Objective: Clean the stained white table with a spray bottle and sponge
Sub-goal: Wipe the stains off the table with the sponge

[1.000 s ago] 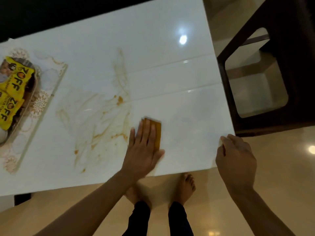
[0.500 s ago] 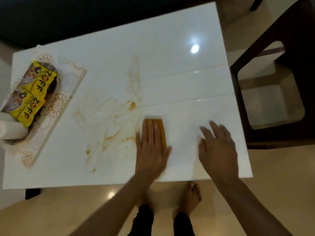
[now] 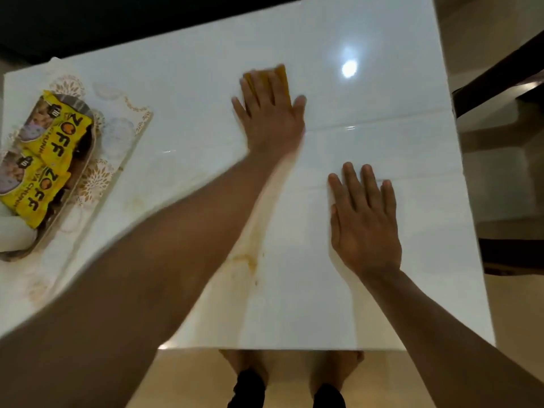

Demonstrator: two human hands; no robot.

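Observation:
A glossy white table fills the view. My left hand lies flat on a yellow-orange sponge far out across the table, pressing it down; only the sponge's far edge shows past my fingers. My right hand rests flat on the table nearer me, fingers spread, holding nothing. A faint orange-brown stain smear runs along the table beside my left forearm, which hides the rest of the stained area. No spray bottle is in view.
A tray with yellow snack packets sits on a patterned mat at the table's left end. A dark wooden chair stands past the right edge. My bare feet show below the near edge.
My left hand has pushed the sponge far forward across the table. My right hand came up from the table's edge and settled flat on the surface. The view moved in closer.

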